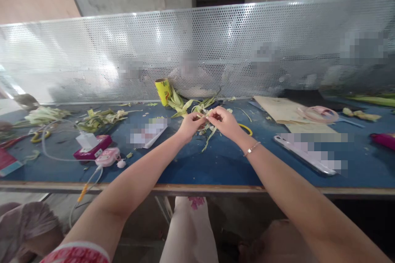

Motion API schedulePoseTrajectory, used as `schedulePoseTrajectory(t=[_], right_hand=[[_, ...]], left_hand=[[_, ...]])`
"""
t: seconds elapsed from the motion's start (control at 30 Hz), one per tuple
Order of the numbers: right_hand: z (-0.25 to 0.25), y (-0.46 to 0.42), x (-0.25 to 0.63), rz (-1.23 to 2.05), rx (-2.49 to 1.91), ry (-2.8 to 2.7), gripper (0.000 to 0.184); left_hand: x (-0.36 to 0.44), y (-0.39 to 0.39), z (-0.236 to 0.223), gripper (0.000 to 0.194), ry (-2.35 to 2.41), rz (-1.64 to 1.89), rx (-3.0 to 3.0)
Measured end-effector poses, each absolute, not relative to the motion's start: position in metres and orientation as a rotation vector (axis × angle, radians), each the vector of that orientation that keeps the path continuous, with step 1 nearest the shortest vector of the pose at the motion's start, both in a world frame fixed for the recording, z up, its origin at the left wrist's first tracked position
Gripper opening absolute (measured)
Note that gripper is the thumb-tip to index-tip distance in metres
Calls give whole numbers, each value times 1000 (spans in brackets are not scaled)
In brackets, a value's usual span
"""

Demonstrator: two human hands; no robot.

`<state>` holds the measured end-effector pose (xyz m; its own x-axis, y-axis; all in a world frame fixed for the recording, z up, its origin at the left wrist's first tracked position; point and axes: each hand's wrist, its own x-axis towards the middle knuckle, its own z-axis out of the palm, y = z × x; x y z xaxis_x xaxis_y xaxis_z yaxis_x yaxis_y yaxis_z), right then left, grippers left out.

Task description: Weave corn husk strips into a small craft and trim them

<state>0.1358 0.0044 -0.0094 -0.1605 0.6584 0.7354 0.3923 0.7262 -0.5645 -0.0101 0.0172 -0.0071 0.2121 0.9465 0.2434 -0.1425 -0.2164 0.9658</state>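
Observation:
Both arms reach out over a blue table top (216,164). My left hand (189,125) and my right hand (222,121) meet near the middle of the table, fingers pinched on pale green leaf strips (206,125). Loose ends of the strips hang down between the hands to the table. A thin bracelet (252,148) circles my right wrist. More green leaves (182,106) lie just behind the hands.
A yellow can (163,91) stands at the back by a perforated metal screen (197,49). Left lie leaf scraps (98,118), a pink power bank (92,150) with white cable, a pink gadget (107,157). Right: brown cardboard (282,111), pink tape roll (317,111), yellow band (247,128).

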Motion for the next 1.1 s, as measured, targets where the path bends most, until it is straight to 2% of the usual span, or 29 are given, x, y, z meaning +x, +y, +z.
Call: schedulePoseTrajectory(t=[0.57, 1.1], right_hand=[[-17, 14, 138, 489, -833, -1720, 12], [-15, 12, 139, 268, -933, -1893, 5]], left_hand=[[-10, 18, -8, 22, 825, 1265, 1383], [-12, 20, -10, 28, 807, 1249, 1424]])
